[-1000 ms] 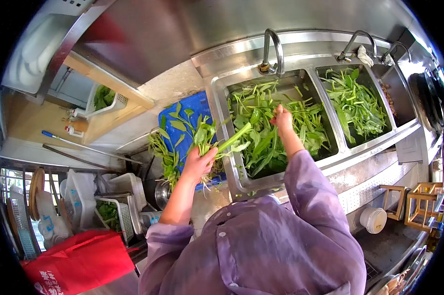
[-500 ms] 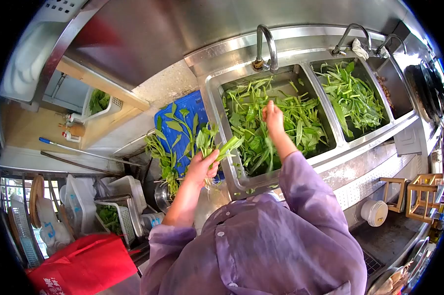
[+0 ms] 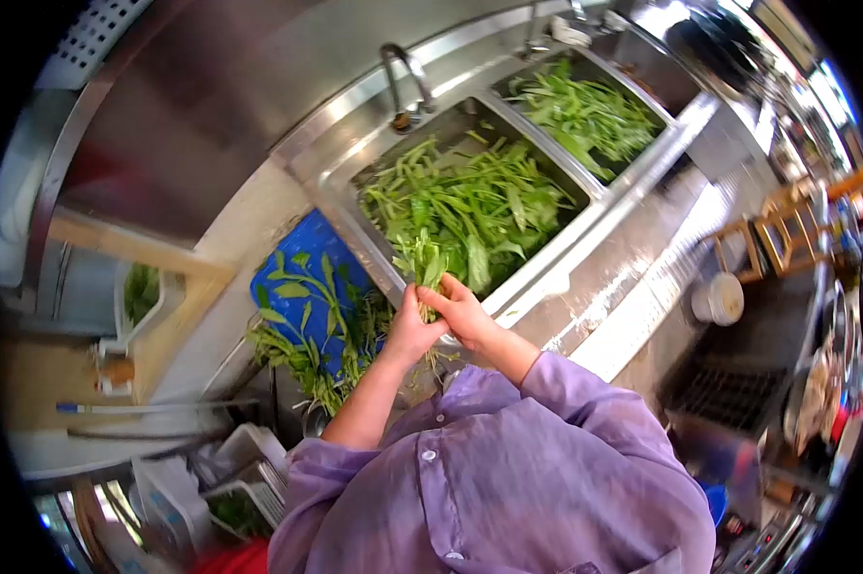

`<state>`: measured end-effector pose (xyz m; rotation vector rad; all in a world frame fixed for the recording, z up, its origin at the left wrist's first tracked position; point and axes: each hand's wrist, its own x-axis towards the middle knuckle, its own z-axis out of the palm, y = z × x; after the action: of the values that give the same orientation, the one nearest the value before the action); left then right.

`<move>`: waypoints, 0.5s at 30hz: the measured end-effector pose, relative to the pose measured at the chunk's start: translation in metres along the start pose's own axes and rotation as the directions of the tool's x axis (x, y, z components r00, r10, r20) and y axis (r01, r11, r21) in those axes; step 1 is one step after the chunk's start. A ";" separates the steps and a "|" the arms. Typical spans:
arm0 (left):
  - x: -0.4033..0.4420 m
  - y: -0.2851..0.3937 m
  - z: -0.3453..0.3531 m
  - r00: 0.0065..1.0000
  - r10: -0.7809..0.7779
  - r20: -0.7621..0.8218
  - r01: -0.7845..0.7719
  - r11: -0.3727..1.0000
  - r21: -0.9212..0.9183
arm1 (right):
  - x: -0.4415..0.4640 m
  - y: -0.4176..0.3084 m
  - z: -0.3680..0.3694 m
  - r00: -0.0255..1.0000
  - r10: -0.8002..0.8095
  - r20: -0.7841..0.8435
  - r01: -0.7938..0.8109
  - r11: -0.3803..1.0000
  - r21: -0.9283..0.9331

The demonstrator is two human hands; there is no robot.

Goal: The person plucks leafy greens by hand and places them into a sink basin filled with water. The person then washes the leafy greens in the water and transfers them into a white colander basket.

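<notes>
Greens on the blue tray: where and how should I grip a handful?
Probably by the stalks nearest the body, from above, with the left hand once it is free of the held bunch. The greens gather thickly there beside the left forearm, while leaves fan out loosely across the blue tray.

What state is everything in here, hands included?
Left hand: closed around bunch
Right hand: fingers on same bunch
Bunch of greens: held, leafy end toward sink
Larger basin: loose greens inside
Smaller basin: greens inside
Nearest faucet: no stream visible
Blue tray: partly covered by leafy stems
</notes>
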<state>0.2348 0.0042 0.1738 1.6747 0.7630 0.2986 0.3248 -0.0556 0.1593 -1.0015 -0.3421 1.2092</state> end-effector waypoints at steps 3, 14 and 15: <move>-0.016 -0.011 0.027 0.981 0.108 0.159 -0.098 0.993 -0.071 | -0.031 0.014 -0.016 0.965 -0.082 -0.251 0.092 0.995 0.031; -0.106 0.036 0.134 0.731 0.210 0.649 -0.543 0.755 0.368 | -0.189 0.022 -0.105 0.730 -0.187 -0.658 0.452 0.854 0.259; -0.111 0.035 0.142 0.672 0.289 0.682 -0.595 0.759 0.265 | -0.207 0.025 -0.123 0.681 -0.190 -0.707 0.511 0.815 0.272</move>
<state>0.2452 -0.1779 0.1934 2.2585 -0.1240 -0.1145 0.3189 -0.2957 0.1284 -0.8244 0.2951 0.4648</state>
